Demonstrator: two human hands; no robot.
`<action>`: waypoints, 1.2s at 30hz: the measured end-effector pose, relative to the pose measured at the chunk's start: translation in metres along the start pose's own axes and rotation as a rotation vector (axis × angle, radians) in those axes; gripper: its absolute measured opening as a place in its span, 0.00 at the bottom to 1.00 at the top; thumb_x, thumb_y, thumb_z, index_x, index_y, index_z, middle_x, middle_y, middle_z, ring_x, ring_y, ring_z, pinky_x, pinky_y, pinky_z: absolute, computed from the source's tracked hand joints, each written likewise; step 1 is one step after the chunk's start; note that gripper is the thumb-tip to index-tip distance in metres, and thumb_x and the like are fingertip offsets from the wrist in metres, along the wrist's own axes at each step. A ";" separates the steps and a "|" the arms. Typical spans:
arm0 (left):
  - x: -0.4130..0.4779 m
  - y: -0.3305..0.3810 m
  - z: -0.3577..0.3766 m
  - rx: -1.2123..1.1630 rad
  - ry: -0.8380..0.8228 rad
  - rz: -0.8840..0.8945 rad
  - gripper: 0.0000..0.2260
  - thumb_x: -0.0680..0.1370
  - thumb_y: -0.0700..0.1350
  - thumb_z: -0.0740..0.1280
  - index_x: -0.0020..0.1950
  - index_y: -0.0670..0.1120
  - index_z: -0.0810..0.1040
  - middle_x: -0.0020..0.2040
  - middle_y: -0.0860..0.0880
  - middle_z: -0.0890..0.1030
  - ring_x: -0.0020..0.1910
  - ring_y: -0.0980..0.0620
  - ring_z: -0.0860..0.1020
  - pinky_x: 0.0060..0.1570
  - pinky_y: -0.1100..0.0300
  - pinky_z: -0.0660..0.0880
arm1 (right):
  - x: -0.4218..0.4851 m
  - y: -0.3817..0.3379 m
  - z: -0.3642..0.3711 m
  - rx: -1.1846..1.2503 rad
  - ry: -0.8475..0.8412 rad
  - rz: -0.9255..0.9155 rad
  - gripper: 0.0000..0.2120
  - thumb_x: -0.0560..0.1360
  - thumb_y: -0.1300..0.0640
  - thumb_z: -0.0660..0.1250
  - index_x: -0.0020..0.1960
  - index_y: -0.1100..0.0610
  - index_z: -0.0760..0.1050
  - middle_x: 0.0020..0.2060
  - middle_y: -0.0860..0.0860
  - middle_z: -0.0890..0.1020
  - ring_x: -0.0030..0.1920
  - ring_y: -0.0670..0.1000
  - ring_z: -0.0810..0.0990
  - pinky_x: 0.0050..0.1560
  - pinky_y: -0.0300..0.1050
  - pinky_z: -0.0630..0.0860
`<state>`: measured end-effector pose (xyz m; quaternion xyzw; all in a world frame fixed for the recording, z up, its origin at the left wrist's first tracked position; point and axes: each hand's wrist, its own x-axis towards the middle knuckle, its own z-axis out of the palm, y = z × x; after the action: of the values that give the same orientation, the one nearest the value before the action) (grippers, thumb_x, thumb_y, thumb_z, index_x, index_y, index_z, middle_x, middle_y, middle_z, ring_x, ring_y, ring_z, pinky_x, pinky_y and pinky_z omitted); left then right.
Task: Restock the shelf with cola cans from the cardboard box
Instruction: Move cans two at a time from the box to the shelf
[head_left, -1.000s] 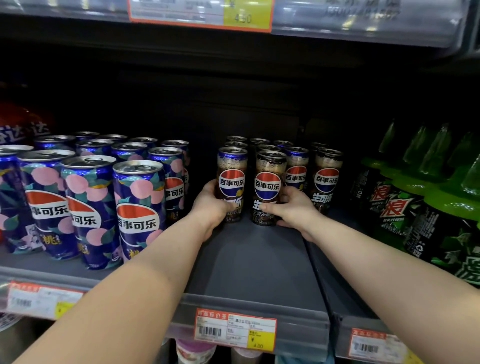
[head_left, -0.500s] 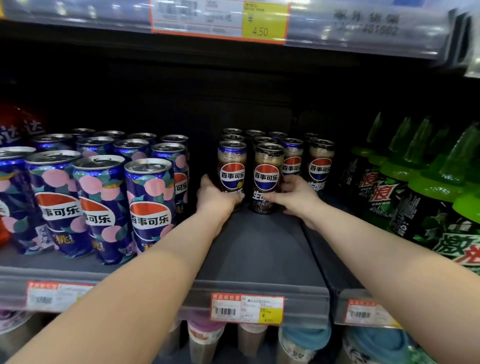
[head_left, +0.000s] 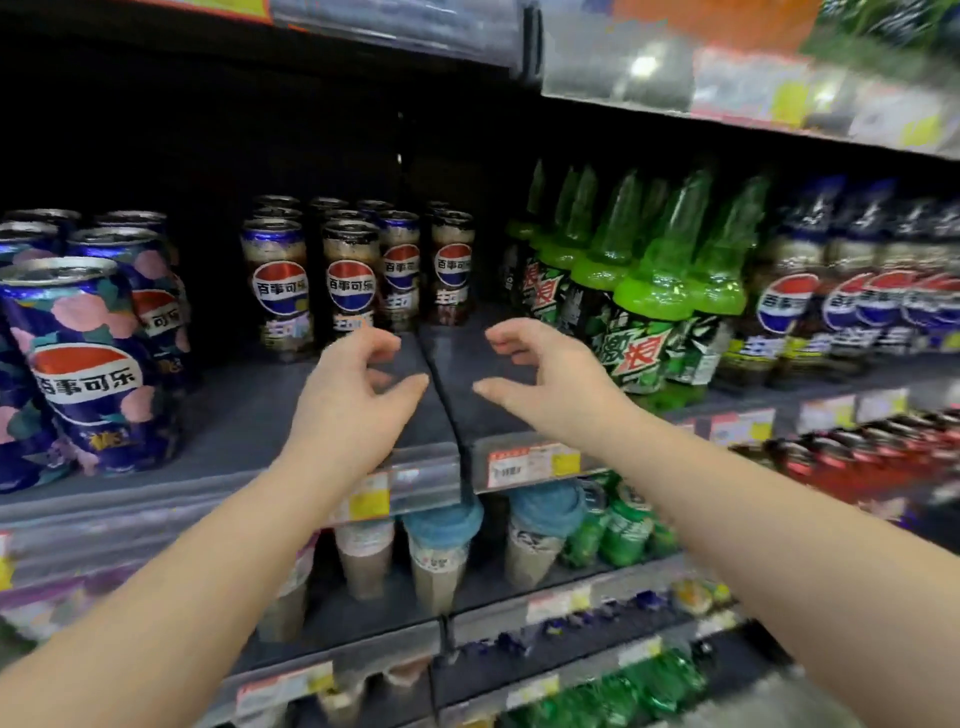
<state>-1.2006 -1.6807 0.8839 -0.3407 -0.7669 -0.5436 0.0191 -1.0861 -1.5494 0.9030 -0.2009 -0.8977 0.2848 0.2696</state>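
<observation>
Hovering empty with fingers loosely curled, my left grip (head_left: 358, 395) and right grip (head_left: 540, 379) sit just before the cola cans (head_left: 280, 291); placing looks done, so next I'd fetch more from the unseen box.

Slim dark cola cans (head_left: 353, 280) stand in rows at frame centre, far back on the grey metal shelf (head_left: 249, 415); blue floral cans (head_left: 88, 364) fill the left, green plastic bottles (head_left: 649, 312) the right.

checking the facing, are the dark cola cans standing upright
Upright: the front dark cola cans stand on their bases, logos facing out.
</observation>
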 end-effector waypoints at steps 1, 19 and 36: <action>-0.017 0.008 0.010 0.001 -0.046 0.036 0.15 0.71 0.44 0.71 0.57 0.48 0.75 0.50 0.48 0.78 0.44 0.51 0.76 0.48 0.57 0.72 | -0.022 0.007 -0.014 -0.030 0.003 -0.008 0.22 0.71 0.55 0.71 0.63 0.54 0.72 0.54 0.46 0.76 0.57 0.46 0.74 0.62 0.39 0.69; -0.407 0.198 0.360 0.437 -1.317 0.572 0.20 0.74 0.57 0.64 0.63 0.50 0.71 0.64 0.49 0.71 0.64 0.49 0.72 0.59 0.59 0.68 | -0.599 0.199 -0.285 -0.350 0.025 1.137 0.22 0.73 0.51 0.68 0.66 0.49 0.70 0.65 0.48 0.73 0.67 0.48 0.71 0.66 0.38 0.64; -0.477 0.302 0.678 0.560 -1.587 0.653 0.21 0.74 0.57 0.63 0.63 0.50 0.71 0.65 0.49 0.71 0.65 0.47 0.71 0.62 0.55 0.69 | -0.684 0.418 -0.453 -0.363 0.033 1.471 0.23 0.72 0.45 0.66 0.66 0.44 0.68 0.66 0.43 0.71 0.66 0.44 0.70 0.65 0.38 0.66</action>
<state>-0.4396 -1.2927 0.6639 -0.7993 -0.5239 0.0905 -0.2800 -0.1994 -1.4020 0.7045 -0.7934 -0.5610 0.2357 -0.0137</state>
